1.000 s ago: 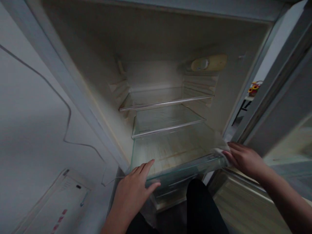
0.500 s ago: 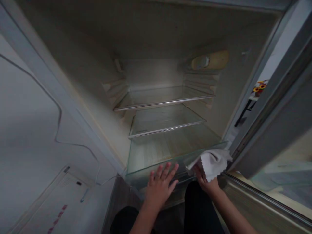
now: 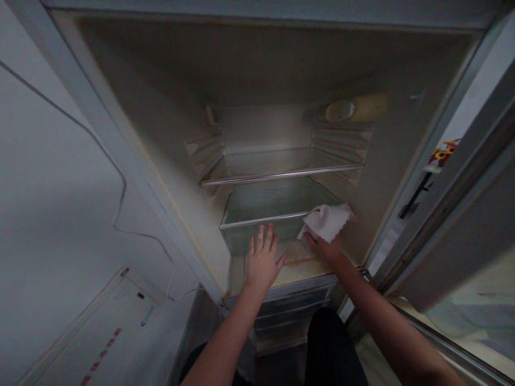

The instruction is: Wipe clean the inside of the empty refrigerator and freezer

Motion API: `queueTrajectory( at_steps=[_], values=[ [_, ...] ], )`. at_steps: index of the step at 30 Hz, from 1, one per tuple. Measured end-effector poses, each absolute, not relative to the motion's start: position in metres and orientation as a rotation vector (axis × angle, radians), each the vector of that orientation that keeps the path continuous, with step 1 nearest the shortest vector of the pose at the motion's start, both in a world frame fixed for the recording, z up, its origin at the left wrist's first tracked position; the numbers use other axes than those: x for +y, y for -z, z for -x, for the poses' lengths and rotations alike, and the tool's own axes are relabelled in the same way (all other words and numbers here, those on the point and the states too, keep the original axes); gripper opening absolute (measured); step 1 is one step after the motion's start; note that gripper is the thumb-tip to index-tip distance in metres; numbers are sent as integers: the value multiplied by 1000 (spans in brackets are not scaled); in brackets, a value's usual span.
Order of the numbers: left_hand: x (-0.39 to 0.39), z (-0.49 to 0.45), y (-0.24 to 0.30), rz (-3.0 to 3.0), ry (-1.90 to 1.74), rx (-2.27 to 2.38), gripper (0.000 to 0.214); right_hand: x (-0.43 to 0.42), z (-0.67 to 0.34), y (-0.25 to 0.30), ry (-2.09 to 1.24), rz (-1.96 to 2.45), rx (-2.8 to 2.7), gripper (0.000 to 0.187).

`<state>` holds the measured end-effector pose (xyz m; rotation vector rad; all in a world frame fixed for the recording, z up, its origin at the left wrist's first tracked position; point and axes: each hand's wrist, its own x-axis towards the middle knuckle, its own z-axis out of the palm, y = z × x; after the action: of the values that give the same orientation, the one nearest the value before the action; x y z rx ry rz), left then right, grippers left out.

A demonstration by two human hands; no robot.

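Observation:
I look into an open fridge (image 3: pixel 132 177) with bare glass shelves. My left hand (image 3: pixel 263 259) reaches in with fingers spread, its tips at the front edge of the lower glass shelf (image 3: pixel 265 219). My right hand (image 3: pixel 325 247) is closed on a white cloth (image 3: pixel 326 221), holding it up at the right end of that same shelf. An upper glass shelf (image 3: pixel 281 175) sits above. The stained fridge floor (image 3: pixel 293 271) lies under both hands.
A yellowish light housing (image 3: pixel 356 109) sits high on the right wall. The fridge door (image 3: pixel 462 214) stands open at right. A grey wall with a thin cable (image 3: pixel 120 193) is at left. Drawer fronts (image 3: pixel 289 313) and my dark-clad knee (image 3: pixel 330 343) are below.
The bottom glass shelf that was pulled forward is no longer seen out front. Both hands moved deeper into the fridge and upward, the right one carrying the cloth to the lower shelf.

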<state>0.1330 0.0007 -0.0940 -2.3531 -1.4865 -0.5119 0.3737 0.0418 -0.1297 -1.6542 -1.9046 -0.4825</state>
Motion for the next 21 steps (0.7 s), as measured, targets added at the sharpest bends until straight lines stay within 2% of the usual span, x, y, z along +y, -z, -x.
queueTrajectory(
  at_steps=[5, 12, 16, 21],
  values=[
    [-5, -106, 107, 2544, 675, -1400, 48, 52, -364, 121, 517, 1498, -2144, 45],
    [-71, -75, 150, 2454, 1137, -1582, 24, 94, -258, 118, 473, 919, -2660, 23],
    [-81, -52, 156, 2470, 1080, -1553, 22, 100, -192, 121, 587, 520, -2657, 30],
    [-85, -20, 168, 2433, 1015, -1613, 26, 91, -186, 137, 530, 577, -2559, 38]
  ],
)
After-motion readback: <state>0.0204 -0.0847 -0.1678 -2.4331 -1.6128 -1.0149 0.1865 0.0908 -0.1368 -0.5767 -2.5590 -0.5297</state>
